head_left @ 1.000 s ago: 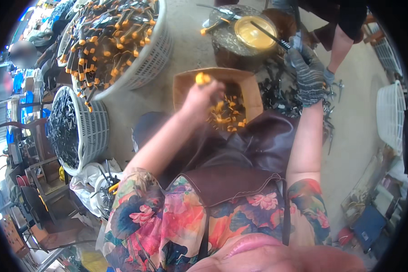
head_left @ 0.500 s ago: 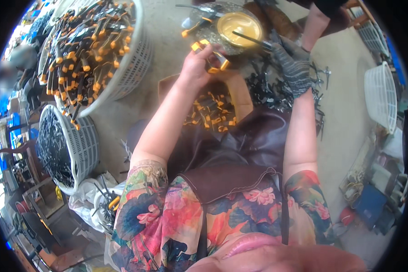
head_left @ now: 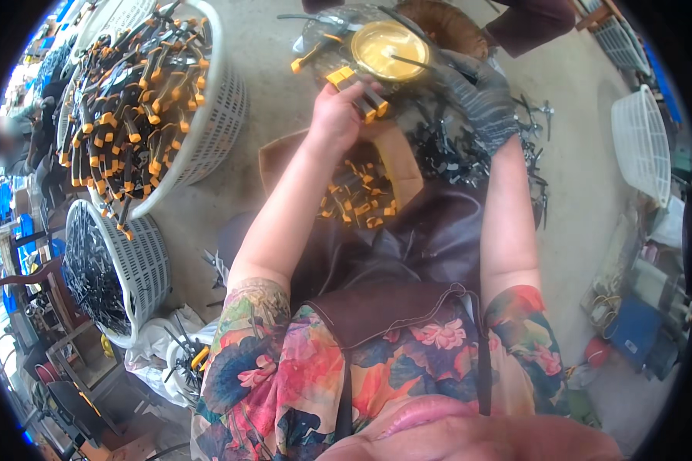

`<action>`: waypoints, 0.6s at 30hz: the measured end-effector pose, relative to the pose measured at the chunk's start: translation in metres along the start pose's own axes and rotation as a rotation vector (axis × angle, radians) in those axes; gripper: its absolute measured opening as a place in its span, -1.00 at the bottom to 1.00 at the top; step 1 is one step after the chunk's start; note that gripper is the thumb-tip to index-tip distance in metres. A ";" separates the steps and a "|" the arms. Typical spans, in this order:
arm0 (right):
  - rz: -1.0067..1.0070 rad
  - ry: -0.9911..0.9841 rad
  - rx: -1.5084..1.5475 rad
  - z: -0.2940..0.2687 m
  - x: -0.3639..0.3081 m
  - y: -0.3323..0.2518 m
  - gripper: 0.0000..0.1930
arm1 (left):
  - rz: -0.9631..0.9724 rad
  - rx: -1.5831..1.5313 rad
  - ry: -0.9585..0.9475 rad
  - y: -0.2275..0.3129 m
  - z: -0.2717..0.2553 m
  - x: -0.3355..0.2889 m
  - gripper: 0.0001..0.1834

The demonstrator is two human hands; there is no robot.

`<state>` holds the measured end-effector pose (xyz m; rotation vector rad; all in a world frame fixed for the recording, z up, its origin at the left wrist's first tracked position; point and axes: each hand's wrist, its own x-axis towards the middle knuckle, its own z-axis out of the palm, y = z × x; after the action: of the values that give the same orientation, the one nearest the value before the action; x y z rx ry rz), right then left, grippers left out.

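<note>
Outdoors, a bare concrete floor (head_left: 284, 54) carries everything. The left hand (head_left: 338, 115) has its fingers wrapped around a bundle of black, orange-tipped parts (head_left: 359, 91), just before a yellow bowl (head_left: 390, 50). The gloved right hand (head_left: 480, 100) rests right of the bowl, fingers loosely curled over dark metal pieces (head_left: 446, 150). A cardboard box (head_left: 404, 165) sits below; white baskets (head_left: 223, 107) crowd the left.

Bare concrete floor (head_left: 284, 46) in daylight, w/ clutter along edges.

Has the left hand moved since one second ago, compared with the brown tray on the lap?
Yes. The left hand, holding orange-tipped pieces, has gone from over the brown tray forward past its far edge, toward the yellow bowl.
</note>
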<state>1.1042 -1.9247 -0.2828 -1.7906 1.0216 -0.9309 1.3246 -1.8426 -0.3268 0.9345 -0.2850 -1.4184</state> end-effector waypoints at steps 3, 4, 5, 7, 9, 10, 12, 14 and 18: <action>-0.066 -0.059 -0.146 0.001 0.009 -0.005 -0.63 | 0.053 0.069 0.008 -0.005 0.003 0.004 -0.74; 0.014 -0.100 -0.062 0.002 0.011 -0.007 -0.63 | 0.085 0.092 0.009 -0.007 0.003 0.004 -0.74; 0.097 -0.138 0.019 0.000 0.012 -0.007 -0.64 | 0.114 0.113 0.006 -0.007 0.008 0.003 -0.74; 0.086 -0.136 0.052 -0.002 0.015 -0.003 -0.64 | 0.080 0.113 0.034 -0.005 0.015 -0.001 -0.75; 0.069 -0.141 0.093 0.000 0.018 -0.004 -0.65 | 0.054 0.116 0.070 -0.003 0.016 -0.004 -0.75; 0.046 -0.108 0.089 0.001 0.019 -0.005 -0.65 | 0.096 0.138 0.066 -0.005 0.013 0.000 -0.75; 0.026 -0.070 0.080 -0.001 0.020 0.002 -0.65 | 0.133 0.158 0.057 -0.004 0.019 -0.001 -0.75; 0.079 -0.102 0.119 0.002 0.023 0.010 -0.64 | 0.061 0.143 0.097 -0.001 0.024 -0.005 -0.76; 0.343 -0.060 0.317 -0.002 0.015 -0.007 -0.64 | 0.077 0.145 0.081 0.001 0.021 -0.003 -0.76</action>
<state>1.1103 -1.9371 -0.2728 -1.3234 1.0370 -0.7705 1.3106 -1.8474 -0.3121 1.0856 -0.3632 -1.2988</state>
